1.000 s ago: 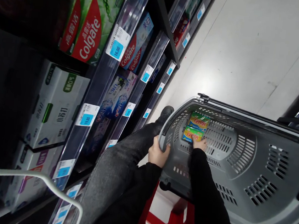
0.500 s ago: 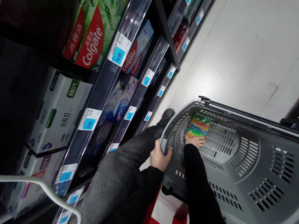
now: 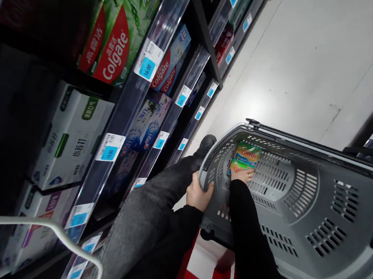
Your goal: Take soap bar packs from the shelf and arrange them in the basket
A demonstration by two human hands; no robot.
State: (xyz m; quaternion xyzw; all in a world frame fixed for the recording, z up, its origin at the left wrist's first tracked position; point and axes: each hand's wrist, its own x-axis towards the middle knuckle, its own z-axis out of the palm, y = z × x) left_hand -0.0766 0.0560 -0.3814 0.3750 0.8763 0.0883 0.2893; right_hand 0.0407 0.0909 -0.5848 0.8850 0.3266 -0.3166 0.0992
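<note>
Probably a supermarket aisle (image 3: 300, 71): price tags (image 3: 110, 148), Colgate boxes (image 3: 116, 50), basket (image 3: 326, 207).

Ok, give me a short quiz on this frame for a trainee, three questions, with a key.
1. Which hand grips the rim of the basket?
2. True or false: the packs with red lettering are lying on the floor.
3. Which price is on the tag by the green Colgate box? A) 19.80 B) 16.00 C) 12.50

Key:
1. The left hand.
2. False; they are inside the basket, with the right hand on them.
3. B
</note>
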